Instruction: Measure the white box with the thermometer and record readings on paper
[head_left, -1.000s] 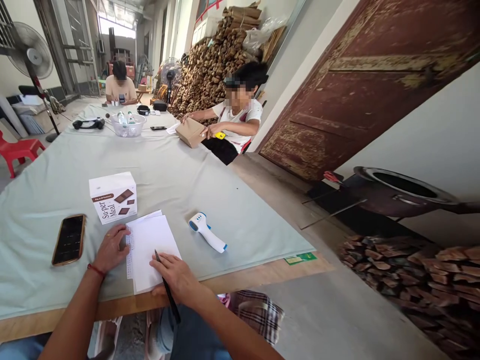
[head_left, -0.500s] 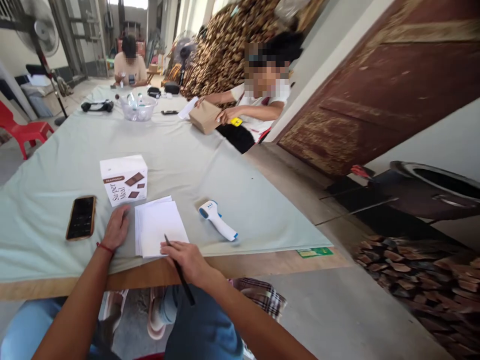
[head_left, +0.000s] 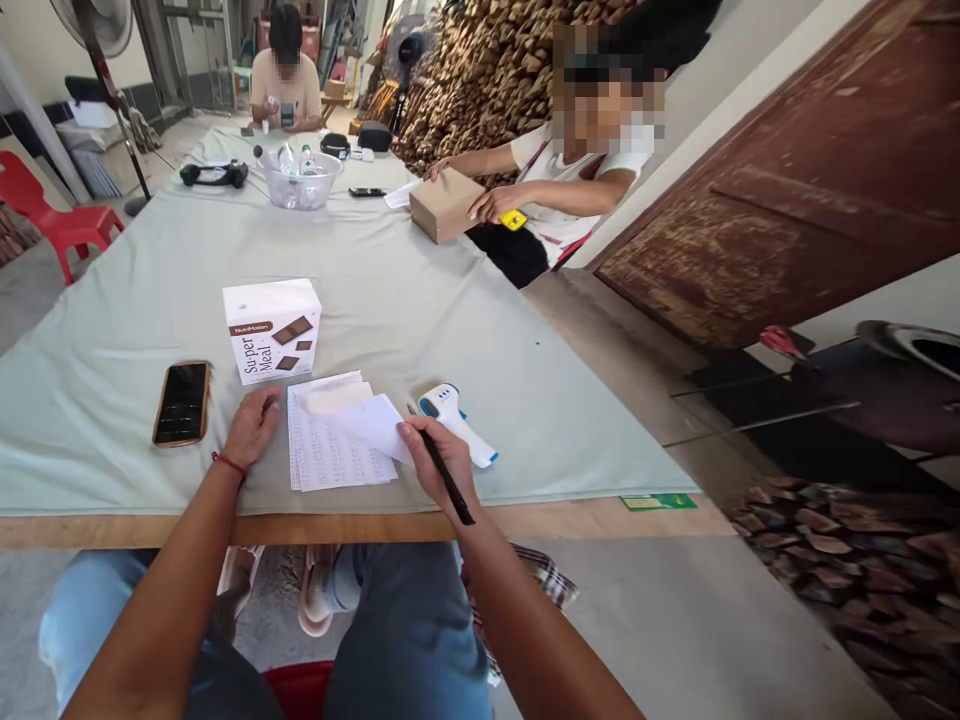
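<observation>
My right hand (head_left: 441,462) is closed on a black pen (head_left: 448,478) that slants back over the palm. Between its thumb and fingers it also pinches the corner of a white sheet of paper (head_left: 375,425), lifted and curled. Under that sheet lies a small stack of papers (head_left: 330,465) with rows of small writing or print. My left hand (head_left: 253,428) rests on the cloth left of the stack, fingers loosely bent and holding nothing. A white and blue infrared thermometer (head_left: 457,425) lies just beyond my right hand.
A white meal box (head_left: 274,335) stands behind the papers, and a phone (head_left: 181,404) lies to the left. Farther off are a clear plastic basket (head_left: 300,190) with bottles and black headphones (head_left: 214,175). One person handles a cardboard box (head_left: 446,205); another sits at the far end.
My right hand has moved right and up, lifting the top sheet by its corner and uncovering the marked papers below. My left hand stays beside the stack. The view has shifted slightly.
</observation>
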